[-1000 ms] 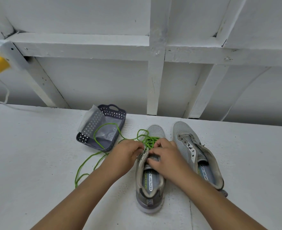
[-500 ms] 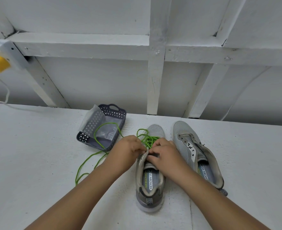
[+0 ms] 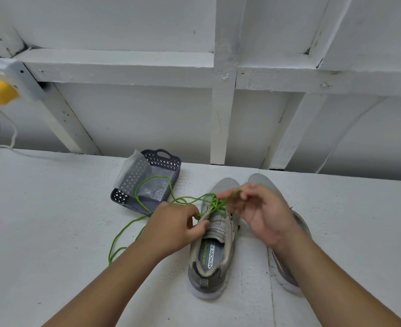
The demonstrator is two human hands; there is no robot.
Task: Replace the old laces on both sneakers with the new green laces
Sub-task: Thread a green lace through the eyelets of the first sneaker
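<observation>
While the right hand (image 3: 263,213) pinches the green lace (image 3: 215,204) and the left hand (image 3: 173,228) grips the sneaker (image 3: 215,234), the slack could snag the basket (image 3: 168,161).

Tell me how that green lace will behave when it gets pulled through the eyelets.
The green lace looks thin and floppy: its slack lies in loose curves over the basket and table, so it will likely trail and may snag there. The right hand pinches one end and the left hand another strand at the sneaker, suggesting it needs guiding.

We seem to be in a workshop or garage: bare white-painted framing studs (image 3: 223,109) behind a rough white bench (image 3: 53,220).
</observation>
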